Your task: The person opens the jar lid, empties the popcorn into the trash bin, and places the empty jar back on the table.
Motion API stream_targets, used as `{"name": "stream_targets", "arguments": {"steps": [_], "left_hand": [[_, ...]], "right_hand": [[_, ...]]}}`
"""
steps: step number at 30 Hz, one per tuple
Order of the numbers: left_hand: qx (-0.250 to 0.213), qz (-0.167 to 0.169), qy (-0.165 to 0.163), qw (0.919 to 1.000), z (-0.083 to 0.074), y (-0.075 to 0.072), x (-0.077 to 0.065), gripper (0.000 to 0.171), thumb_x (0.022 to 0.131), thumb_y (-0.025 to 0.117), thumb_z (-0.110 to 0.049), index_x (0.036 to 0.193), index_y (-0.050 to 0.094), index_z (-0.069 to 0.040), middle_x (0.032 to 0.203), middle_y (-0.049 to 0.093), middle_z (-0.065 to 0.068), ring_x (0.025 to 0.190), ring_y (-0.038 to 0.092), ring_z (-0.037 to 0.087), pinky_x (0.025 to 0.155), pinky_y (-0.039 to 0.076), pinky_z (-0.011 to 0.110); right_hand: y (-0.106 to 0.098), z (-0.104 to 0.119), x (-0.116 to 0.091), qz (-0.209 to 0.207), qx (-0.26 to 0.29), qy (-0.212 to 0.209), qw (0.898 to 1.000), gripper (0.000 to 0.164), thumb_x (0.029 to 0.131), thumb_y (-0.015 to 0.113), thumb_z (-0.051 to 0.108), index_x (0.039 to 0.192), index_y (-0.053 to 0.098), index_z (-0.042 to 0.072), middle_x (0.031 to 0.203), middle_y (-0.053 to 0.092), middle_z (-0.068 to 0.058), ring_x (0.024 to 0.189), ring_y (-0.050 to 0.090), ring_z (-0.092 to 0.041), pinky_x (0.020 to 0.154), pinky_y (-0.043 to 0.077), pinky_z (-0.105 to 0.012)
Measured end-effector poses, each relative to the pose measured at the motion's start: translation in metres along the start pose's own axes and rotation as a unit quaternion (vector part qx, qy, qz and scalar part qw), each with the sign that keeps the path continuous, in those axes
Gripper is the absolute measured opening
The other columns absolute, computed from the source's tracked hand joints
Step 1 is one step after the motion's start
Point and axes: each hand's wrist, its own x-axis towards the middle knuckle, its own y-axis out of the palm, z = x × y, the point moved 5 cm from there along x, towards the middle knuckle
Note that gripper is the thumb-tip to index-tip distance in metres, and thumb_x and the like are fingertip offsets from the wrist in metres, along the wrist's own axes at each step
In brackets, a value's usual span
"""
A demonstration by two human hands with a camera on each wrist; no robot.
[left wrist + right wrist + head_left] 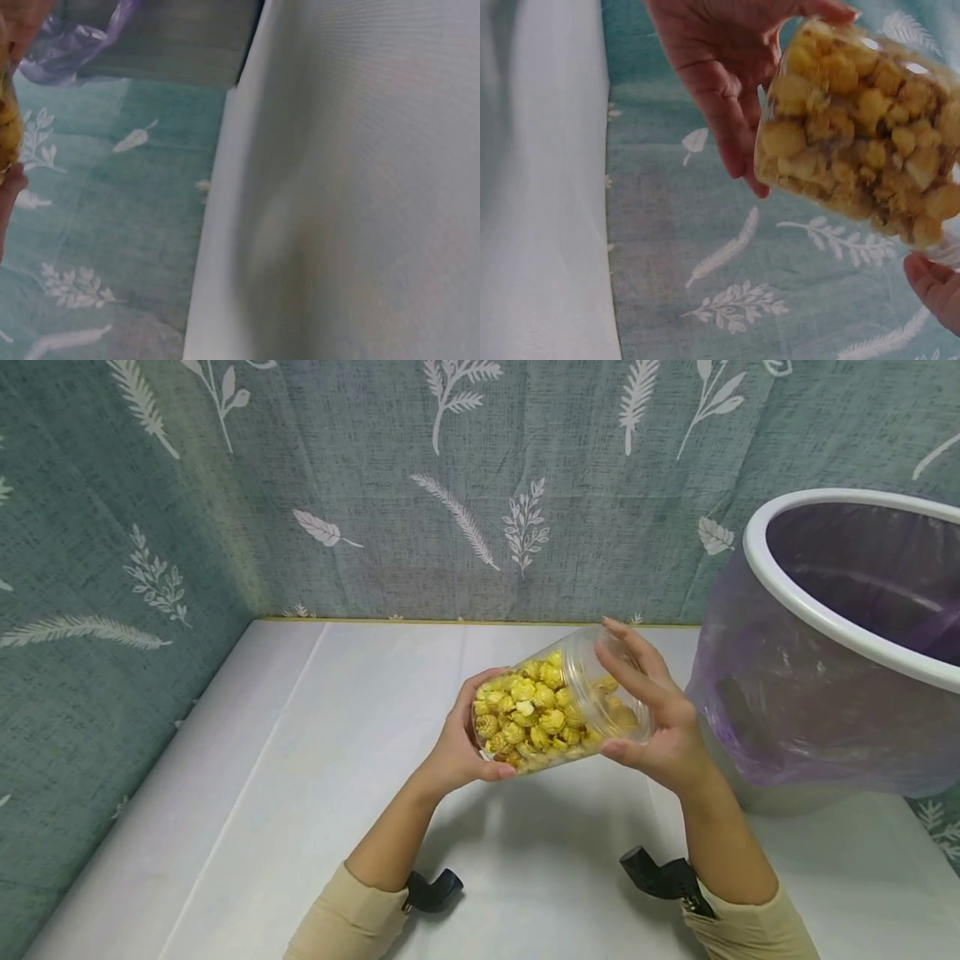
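We judge the step in hand to be a two-handed hold of the tilted jar [561, 700], w/ both ends supported above the desk [330, 785]. The next move prob. calls for a steady L grip [457, 747] at the base & careful control by the R grip [666, 714] at the threaded end, w/o undue squeeze on the wall; extra care w/ the slant seems wise, since we can't tell whether a clear lid closes that end. Both grips are grasping the jar: the L curls round its base end, thumb on the near side; the R spans the threaded end, thumb near, fingers on the far side. The jar is clear, approx. cylindrical & lies aslant between the grips, threaded end to the R & higher in the head view. Inside we see yellow popcorn [525, 718], mostly round, glossy pieces w/ browner patches, packed toward the base; nr. the threaded end the fill looks sparser. In the R wrist view the same popcorn looks darker, i.e. more amber. To the R, apart from the jar, we note a bin [756, 545] w/ white rim & purple bag [787, 710]; leaf-print cloth [375, 460] forms the bkgd.
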Motion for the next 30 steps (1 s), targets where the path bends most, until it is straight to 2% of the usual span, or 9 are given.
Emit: {"name": "stream_targets", "arguments": {"steps": [3, 6, 10, 13, 15, 18, 25, 28, 30], "left_hand": [[0.021, -0.025, 0.034, 0.9989, -0.003, -0.001, 0.0, 0.113, 0.058, 0.088, -0.046, 0.144, 0.024, -0.014, 0.137, 0.036, 0.005, 0.118, 0.045, 0.018, 0.089, 0.05, 0.029], [0.066, -0.041, 0.084, 0.9934, -0.008, -0.002, -0.002, 0.112, 0.06, 0.088, -0.041, 0.144, 0.022, -0.008, 0.137, 0.036, 0.001, 0.12, 0.044, 0.017, 0.092, 0.048, 0.028], [0.127, -0.03, 0.143, 0.9811, -0.013, 0.002, -0.004, 0.113, 0.056, 0.09, -0.005, 0.141, 0.017, 0.001, 0.141, 0.033, 0.003, 0.122, 0.047, 0.016, 0.093, 0.049, 0.031], [0.158, -0.023, 0.166, 0.9731, -0.016, 0.005, -0.004, 0.117, 0.046, 0.084, 0.019, 0.141, 0.016, 0.003, 0.143, 0.032, 0.01, 0.121, 0.049, 0.018, 0.092, 0.05, 0.034], [0.171, -0.02, 0.174, 0.9695, -0.016, 0.006, -0.004, 0.119, 0.043, 0.083, 0.021, 0.141, 0.017, 0.004, 0.143, 0.032, 0.016, 0.119, 0.051, 0.02, 0.091, 0.05, 0.035], [0.176, -0.019, 0.173, 0.9688, -0.015, 0.005, -0.003, 0.119, 0.043, 0.084, 0.02, 0.141, 0.018, 0.004, 0.141, 0.034, 0.022, 0.117, 0.053, 0.023, 0.09, 0.051, 0.035], [0.154, -0.014, 0.107, 0.9822, -0.011, 0.004, -0.002, 0.117, 0.047, 0.083, 0.019, 0.142, 0.017, 0.0, 0.134, 0.036, 0.022, 0.115, 0.053, 0.018, 0.089, 0.052, 0.035], [0.129, -0.006, 0.074, 0.9888, -0.01, 0.001, -0.003, 0.115, 0.05, 0.082, 0.018, 0.143, 0.017, -0.003, 0.135, 0.035, 0.02, 0.114, 0.051, 0.017, 0.088, 0.052, 0.034], [0.114, -0.003, 0.061, 0.9916, -0.009, -0.001, -0.004, 0.113, 0.055, 0.086, 0.008, 0.144, 0.018, -0.005, 0.135, 0.035, 0.018, 0.115, 0.05, 0.018, 0.087, 0.052, 0.033]], "right_hand": [[0.001, 0.003, 0.0, 0.0, 0.009, 0.029, 1.0, 0.07, 0.085, 0.066, 0.048, 0.14, 0.047, 0.01, 0.148, 0.031, -0.019, 0.138, 0.025, -0.032, 0.112, 0.026, -0.037], [0.003, 0.006, -0.002, -0.017, 0.031, 0.096, 0.995, 0.071, 0.085, 0.066, 0.047, 0.141, 0.044, 0.009, 0.15, 0.027, -0.016, 0.14, 0.022, -0.028, 0.112, 0.026, -0.04], [0.006, 0.009, -0.007, -0.057, 0.006, 0.165, 0.985, 0.085, 0.079, 0.067, 0.057, 0.142, 0.043, 0.006, 0.151, 0.026, -0.014, 0.141, 0.021, -0.023, 0.111, 0.022, -0.053], [0.007, 0.012, -0.007, -0.076, -0.033, 0.174, 0.981, 0.09, 0.076, 0.068, 0.059, 0.142, 0.041, 0.003, 0.148, 0.032, -0.013, 0.135, 0.031, -0.022, 0.108, 0.024, -0.057], [0.007, 0.012, -0.007, -0.085, -0.034, 0.173, 0.981, 0.086, 0.078, 0.071, 0.053, 0.141, 0.042, 0.003, 0.145, 0.037, -0.01, 0.13, 0.037, -0.021, 0.107, 0.026, -0.058], [0.007, 0.011, -0.007, -0.091, -0.032, 0.167, 0.981, 0.073, 0.082, 0.073, 0.038, 0.14, 0.045, 0.005, 0.142, 0.04, -0.007, 0.125, 0.041, -0.021, 0.103, 0.028, -0.061], [0.007, 0.009, -0.006, -0.092, -0.024, 0.135, 0.986, 0.07, 0.08, 0.075, 0.026, 0.137, 0.046, -0.001, 0.138, 0.043, -0.007, 0.125, 0.04, -0.025, 0.102, 0.036, -0.032], [0.008, 0.009, -0.006, -0.083, -0.021, 0.122, 0.989, 0.072, 0.077, 0.076, 0.025, 0.136, 0.046, -0.004, 0.139, 0.042, -0.008, 0.128, 0.036, -0.026, 0.106, 0.03, -0.033], [0.009, 0.008, -0.006, -0.076, -0.018, 0.116, 0.99, 0.072, 0.077, 0.076, 0.025, 0.136, 0.046, -0.003, 0.14, 0.041, -0.008, 0.13, 0.035, -0.026, 0.107, 0.028, -0.035]]}}
